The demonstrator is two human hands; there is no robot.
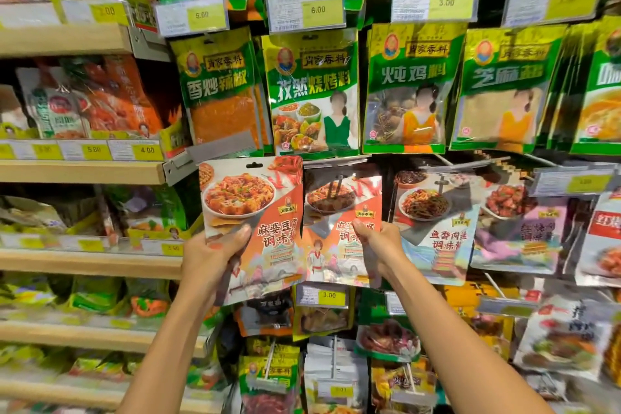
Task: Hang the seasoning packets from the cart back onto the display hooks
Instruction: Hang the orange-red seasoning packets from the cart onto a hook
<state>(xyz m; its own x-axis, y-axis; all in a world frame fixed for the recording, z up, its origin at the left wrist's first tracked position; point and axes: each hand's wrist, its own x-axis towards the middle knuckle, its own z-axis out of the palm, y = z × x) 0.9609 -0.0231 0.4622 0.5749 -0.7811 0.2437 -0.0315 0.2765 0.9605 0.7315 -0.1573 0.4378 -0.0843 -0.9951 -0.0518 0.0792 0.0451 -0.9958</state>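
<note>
My left hand (215,254) grips an orange mapo tofu seasoning packet (252,212) by its lower left edge, held upright in front of the display with its hang hole at the top. My right hand (376,242) holds the lower right part of a matching packet (339,212) that hangs on a display hook (339,165) right beside the first one. The two packets touch edge to edge. The cart is out of view.
Green seasoning bags (312,91) hang in the row above, under yellow price tags (317,10). More packets (437,222) hang to the right and below. Wooden shelves (80,173) with bagged goods run along the left.
</note>
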